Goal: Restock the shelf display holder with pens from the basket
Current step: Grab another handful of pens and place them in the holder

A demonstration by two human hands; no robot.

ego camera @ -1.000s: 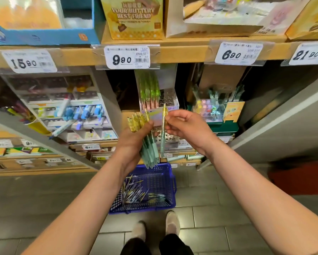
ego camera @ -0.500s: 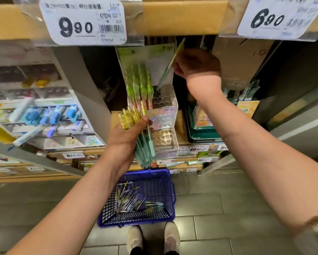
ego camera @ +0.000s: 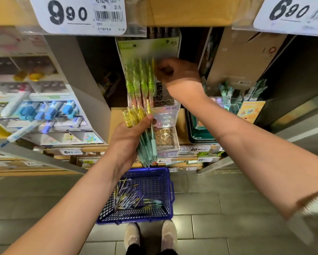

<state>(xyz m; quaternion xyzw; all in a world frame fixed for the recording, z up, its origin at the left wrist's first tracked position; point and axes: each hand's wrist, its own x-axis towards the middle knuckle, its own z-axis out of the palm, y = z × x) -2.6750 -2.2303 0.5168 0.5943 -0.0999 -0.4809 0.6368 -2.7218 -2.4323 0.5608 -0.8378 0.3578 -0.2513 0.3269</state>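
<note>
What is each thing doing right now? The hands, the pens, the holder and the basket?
Left hand: grips a bunch of pens.
Right hand: pinches one yellow pen at the holder.
Holder: partly filled, empty holes on its right.
Basket: on the floor, loose pens inside.

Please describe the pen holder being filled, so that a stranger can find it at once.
Start at the 9.90 price tag on the shelf edge. Just below it stands the clear display holder, with a pale green card behind. Only it has a grid of round holes, green-capped pens filling its left side.
</note>
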